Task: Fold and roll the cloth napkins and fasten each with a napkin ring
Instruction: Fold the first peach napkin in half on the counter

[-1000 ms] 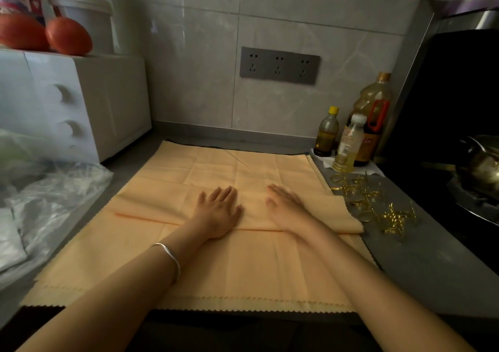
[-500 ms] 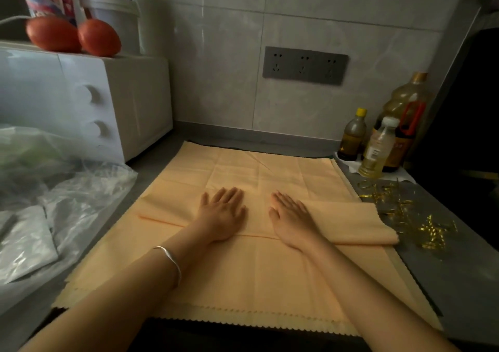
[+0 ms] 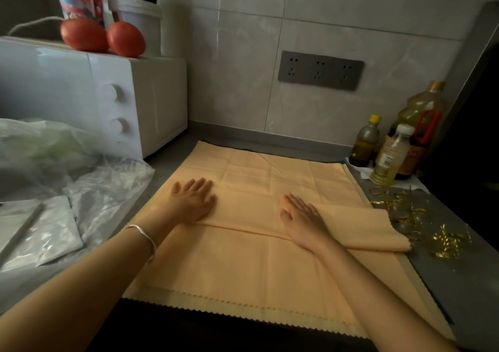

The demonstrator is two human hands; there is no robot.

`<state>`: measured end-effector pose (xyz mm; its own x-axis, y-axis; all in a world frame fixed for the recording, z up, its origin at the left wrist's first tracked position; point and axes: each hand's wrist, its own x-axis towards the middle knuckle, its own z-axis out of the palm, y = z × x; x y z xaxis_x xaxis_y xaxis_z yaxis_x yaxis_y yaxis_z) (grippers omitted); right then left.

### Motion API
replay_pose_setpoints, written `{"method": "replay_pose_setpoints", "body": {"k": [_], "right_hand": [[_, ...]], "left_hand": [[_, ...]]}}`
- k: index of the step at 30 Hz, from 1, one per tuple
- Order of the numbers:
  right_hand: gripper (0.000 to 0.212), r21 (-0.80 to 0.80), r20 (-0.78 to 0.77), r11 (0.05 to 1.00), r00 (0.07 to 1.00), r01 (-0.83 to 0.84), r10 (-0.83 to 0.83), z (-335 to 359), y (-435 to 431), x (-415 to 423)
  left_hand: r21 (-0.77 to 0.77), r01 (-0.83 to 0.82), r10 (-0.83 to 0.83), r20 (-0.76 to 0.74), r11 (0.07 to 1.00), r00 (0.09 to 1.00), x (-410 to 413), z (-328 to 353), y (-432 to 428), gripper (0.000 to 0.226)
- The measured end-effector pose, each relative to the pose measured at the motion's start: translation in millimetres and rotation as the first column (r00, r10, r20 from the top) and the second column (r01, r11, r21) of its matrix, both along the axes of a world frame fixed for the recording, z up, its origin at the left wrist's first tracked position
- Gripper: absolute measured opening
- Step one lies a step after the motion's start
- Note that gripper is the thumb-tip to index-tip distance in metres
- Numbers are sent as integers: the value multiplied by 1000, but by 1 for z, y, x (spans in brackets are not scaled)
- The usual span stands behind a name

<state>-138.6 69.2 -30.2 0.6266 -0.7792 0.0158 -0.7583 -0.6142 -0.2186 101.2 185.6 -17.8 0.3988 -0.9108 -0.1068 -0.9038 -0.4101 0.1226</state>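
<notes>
From the head camera, both your palms are down on the folded napkin point(image 3: 256, 211), a peach band lying across the middle of the napkin stack point(image 3: 243, 270) spread on the desk point(image 3: 459, 278). Your left hand point(image 3: 193, 202) lies flat near the band's left end, fingers straight, gripping nothing. Your right hand point(image 3: 302, 216) is flat too, fingers straight and pressing the cloth right of centre, well apart from the left. The band's right end reaches past the stack's edge, just beside the gold napkin rings point(image 3: 421, 222) scattered on the desk. A silver bracelet point(image 3: 144, 237) sits on your left wrist. Oil bottles point(image 3: 388, 157) stand behind the rings, and a white microwave point(image 3: 129, 103) sits far left.
</notes>
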Motion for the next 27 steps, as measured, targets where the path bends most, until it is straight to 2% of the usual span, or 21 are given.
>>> {"method": "replay_pose_setpoints", "body": {"k": [3,6,8,9,12,16,20,22,27], "right_hand": [[53,58,83,998,997,-5,1,4,-1,0],[50,211,388,976,921,-55,-32,10,6,2],[41,228,538,960,843,-159,12,14,17,1],[36,202,536,958,842,-204,66,16,24,0],[27,128,398,947,890,-293,222,20,41,-1],[25,59,316,942,901,-330,296,22,52,8],[24,-118,188,915,896,-386,403,27,55,13],[24,-142,180,907,890,-397,418,30,53,9],[21,-237,174,886,880,-398,442,35,36,-21]], "left_hand": [[-69,29,-31,-30,997,999,-8,13,-15,55],[-201,116,-144,-130,973,981,-21,22,-27,46],[-214,165,-189,-98,963,977,-26,23,-36,41],[-213,177,-197,-75,961,978,-26,23,-40,39],[-174,181,-193,-51,968,980,-21,24,-48,33],[-131,123,-137,-106,984,985,-15,24,-50,33],[-129,131,-144,-98,983,985,-11,29,-43,29],[-114,147,-156,-74,983,985,-10,34,-37,26],[-24,149,-151,-122,988,981,-20,47,-22,29]]}}
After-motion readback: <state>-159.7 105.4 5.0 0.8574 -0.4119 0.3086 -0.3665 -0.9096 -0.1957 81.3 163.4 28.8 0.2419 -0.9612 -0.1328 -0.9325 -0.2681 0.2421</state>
